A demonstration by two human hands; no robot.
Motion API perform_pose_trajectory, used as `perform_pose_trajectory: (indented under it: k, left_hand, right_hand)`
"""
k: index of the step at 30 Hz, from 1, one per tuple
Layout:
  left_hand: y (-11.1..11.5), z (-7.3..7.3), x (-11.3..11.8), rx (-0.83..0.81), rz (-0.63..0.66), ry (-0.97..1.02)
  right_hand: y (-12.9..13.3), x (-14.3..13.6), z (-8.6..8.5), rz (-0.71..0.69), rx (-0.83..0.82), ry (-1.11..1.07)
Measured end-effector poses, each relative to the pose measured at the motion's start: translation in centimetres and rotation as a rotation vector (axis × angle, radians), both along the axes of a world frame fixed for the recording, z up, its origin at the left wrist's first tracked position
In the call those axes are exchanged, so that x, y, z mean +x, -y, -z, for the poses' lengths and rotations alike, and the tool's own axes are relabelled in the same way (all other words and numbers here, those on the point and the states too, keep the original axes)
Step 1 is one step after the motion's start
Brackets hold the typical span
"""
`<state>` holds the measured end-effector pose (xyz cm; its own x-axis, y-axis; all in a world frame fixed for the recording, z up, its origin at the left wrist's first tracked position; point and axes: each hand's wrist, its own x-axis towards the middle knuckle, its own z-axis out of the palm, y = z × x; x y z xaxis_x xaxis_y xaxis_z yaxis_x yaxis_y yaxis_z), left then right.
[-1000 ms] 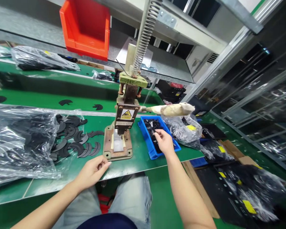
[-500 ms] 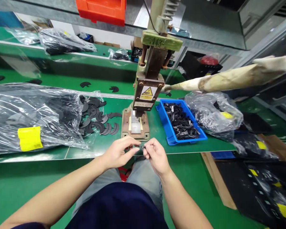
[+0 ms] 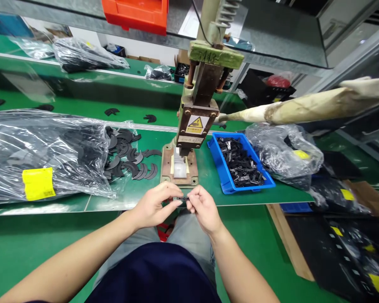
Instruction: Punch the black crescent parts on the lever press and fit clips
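A: Two hands, both pinched on one small black clip [image 3: 183, 198] at the bench edge. A second ago the right hand [image 3: 202, 209] was over in the blue bin [image 3: 225, 176] and the left hand [image 3: 153, 207] lay idle on the green bench [image 3: 113, 198]. Now they meet in front of the press, so a piece got picked and brought in for handling.

B: Grip?

A: Left fingertips and right fingertips closed on opposite ends of the clip, hands nearly touching. Half a second ago same hold, only slightly lower.

B: Surroundings, big to small?

A: Left of the hands, a crinkly clear plastic bag [image 3: 47, 155] with a yellow label, full of black parts. Just beyond the hands, the manual press [image 3: 194, 122], worn metal, rusty base plate, wrapped lever [image 3: 303, 107] sticking out right. Right of it the blue bin, hard plastic, heaped with small black clips. Left of the press base, flat black crescent pieces [image 3: 129, 158], matte, spilled loose.
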<state>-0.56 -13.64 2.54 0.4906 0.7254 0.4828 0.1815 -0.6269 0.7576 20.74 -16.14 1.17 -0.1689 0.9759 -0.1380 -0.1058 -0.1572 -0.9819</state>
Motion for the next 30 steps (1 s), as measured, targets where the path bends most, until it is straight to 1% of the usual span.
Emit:
perform_pose_trajectory:
  k: [2, 4, 6, 7, 8, 10, 11, 12, 14, 15, 16, 17, 18, 19, 20, 22, 24, 28, 30]
  left_hand:
    - [-0.3, -0.2, -0.2, 0.048, 0.015, -0.006]
    - [-1.2, -0.2, -0.5, 0.067, -0.006, -0.042]
    - [-3.1, 0.2, -1.0, 0.052, -0.113, -0.085]
    - [-4.3, 0.5, -1.2, 0.044, -0.188, -0.104]
    - [-5.6, 0.9, -1.4, 0.041, -0.262, -0.123]
    - [-8.3, 1.8, -1.6, 0.070, -0.358, -0.173]
    - [-9.6, 2.2, -1.6, 0.094, -0.381, -0.211]
    - [-10.6, 2.6, -1.5, 0.119, -0.394, -0.252]
    - [-12.1, 3.0, -1.2, 0.169, -0.385, -0.342]
    - [-12.5, 3.0, -0.9, 0.191, -0.372, -0.387]
    - [-12.8, 3.0, -0.7, 0.212, -0.354, -0.432]
    - [-12.9, 2.8, -0.4, 0.229, -0.335, -0.476]
    - [-12.9, 2.6, -0.2, 0.242, -0.319, -0.519]
    - [-12.8, 2.4, 0.0, 0.251, -0.302, -0.558]
    - [-12.8, 2.1, 0.2, 0.258, -0.284, -0.590]
    - [-12.8, 1.6, 0.3, 0.262, -0.254, -0.628]
    - [-12.8, 1.4, 0.2, 0.259, -0.238, -0.633]
    - [-12.7, 1.3, 0.2, 0.233, -0.231, -0.596]
    - [-12.6, 1.2, 0.4, 0.224, -0.226, -0.584]
  right_hand:
    - [-0.2, 0.1, 0.0, -0.014, 0.016, 0.036]
    - [-0.8, 0.6, -0.3, -0.015, 0.048, 0.086]
    - [-2.1, 1.8, -1.5, 0.040, 0.111, 0.141]
    - [-3.0, 2.6, -2.5, 0.090, 0.152, 0.163]
    - [-4.1, 3.4, -3.9, 0.160, 0.216, 0.176]
    - [-6.4, 5.0, -7.8, 0.295, 0.385, 0.164]
    - [-7.5, 5.5, -10.1, 0.369, 0.567, 0.133]
    - [-8.5, 5.8, -12.5, 0.384, 0.737, 0.089]
    - [-9.9, 5.8, -17.3, 0.344, 0.985, 0.001]
    - [-10.4, 5.5, -19.2, 0.285, 1.049, 0.016]
    - [-10.7, 5.1, -20.8, 0.231, 1.098, 0.040]
    - [-10.8, 4.7, -22.0, 0.202, 1.137, 0.069]
    - [-10.8, 4.4, -22.6, 0.194, 1.151, 0.107]
    - [-10.7, 4.1, -22.9, 0.209, 1.157, 0.137]
    - [-10.5, 3.9, -22.7, 0.230, 1.162, 0.156]
    - [-9.7, 3.8, -21.4, 0.259, 1.168, 0.180]
    - [-8.5, 3.9, -19.2, 0.264, 1.198, 0.211]
    - [-6.0, 4.5, -13.7, 0.273, 1.215, 0.374]
    - [-5.3, 4.7, -11.3, 0.292, 1.238, 0.425]
